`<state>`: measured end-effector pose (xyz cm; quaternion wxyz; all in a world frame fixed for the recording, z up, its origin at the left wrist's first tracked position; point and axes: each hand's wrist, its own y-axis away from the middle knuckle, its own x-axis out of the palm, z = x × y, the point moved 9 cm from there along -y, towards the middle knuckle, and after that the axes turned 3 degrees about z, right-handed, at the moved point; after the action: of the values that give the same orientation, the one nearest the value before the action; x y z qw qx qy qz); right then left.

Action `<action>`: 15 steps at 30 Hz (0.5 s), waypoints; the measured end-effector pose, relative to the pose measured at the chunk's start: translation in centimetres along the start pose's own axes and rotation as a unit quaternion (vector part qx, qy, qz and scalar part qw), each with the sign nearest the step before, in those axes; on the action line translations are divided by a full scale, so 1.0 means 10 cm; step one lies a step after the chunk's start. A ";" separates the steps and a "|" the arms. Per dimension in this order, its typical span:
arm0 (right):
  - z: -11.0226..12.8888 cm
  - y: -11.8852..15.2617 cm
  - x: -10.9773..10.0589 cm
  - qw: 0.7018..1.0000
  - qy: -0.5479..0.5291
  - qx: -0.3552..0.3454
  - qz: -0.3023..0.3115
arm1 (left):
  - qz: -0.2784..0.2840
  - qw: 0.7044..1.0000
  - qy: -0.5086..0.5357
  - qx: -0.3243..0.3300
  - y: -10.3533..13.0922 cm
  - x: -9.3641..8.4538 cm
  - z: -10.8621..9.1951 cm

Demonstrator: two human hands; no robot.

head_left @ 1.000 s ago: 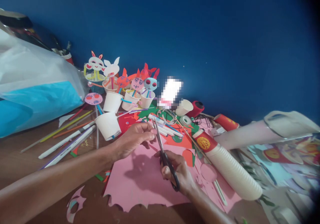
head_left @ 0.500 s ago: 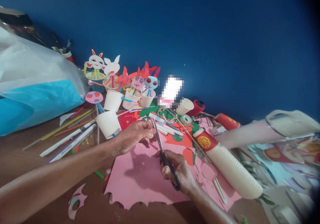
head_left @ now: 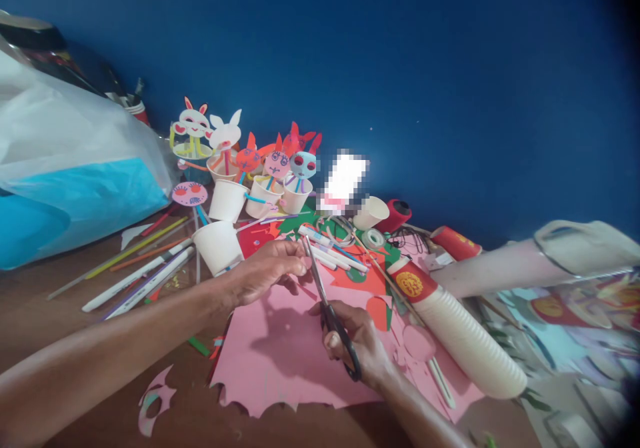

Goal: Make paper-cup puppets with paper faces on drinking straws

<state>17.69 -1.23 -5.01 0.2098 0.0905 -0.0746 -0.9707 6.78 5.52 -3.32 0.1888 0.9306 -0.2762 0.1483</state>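
Observation:
My right hand (head_left: pixel 364 343) grips black-handled scissors (head_left: pixel 316 273), the blades pointing up and away from me. Beside the blade tips, my left hand (head_left: pixel 267 269) is closed in a pinch on what looks like a small piece of pink paper, mostly hidden by the fingers. Under both hands lies a large pink paper sheet (head_left: pixel 285 375) with a scalloped near edge. A pink paper circle (head_left: pixel 419 343) rests to the right of the scissors.
Paper cups with animal-faced puppets (head_left: pixel 277 163) stand at the back. A long stack of paper cups (head_left: pixel 465 335) lies at right. Markers (head_left: pixel 325 256) sit beyond my hands, and more pens (head_left: pixel 135 278) lie at left. A paper offcut (head_left: pixel 155 401) is near the front edge.
The view has shifted very slightly. Both hands and the scissors hold almost the same place, with the blades still beside my left fingertips.

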 end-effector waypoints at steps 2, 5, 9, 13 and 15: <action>0.00 0.00 0.01 1.000 0.000 0.001 0.002 | 0.003 1.000 0.000 -0.004 0.00 0.00 0.00; 0.00 0.00 0.01 1.000 -0.005 0.003 0.006 | 0.007 1.000 -0.001 -0.009 0.01 0.01 -0.01; 0.00 -0.01 0.02 1.000 -0.011 0.002 0.005 | 0.010 1.000 -0.004 -0.014 0.01 0.00 -0.01; -0.01 -0.01 0.01 1.000 -0.009 0.008 -0.004 | 0.010 1.000 -0.009 -0.019 0.00 -0.02 0.00; -0.02 -0.01 0.00 1.000 -0.007 0.014 -0.008 | 0.013 1.000 -0.010 -0.020 0.00 -0.03 0.01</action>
<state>17.65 -1.15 -5.22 0.2004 0.0867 -0.0889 -0.9718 6.62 5.61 -3.55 0.2029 0.9242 -0.2935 0.1363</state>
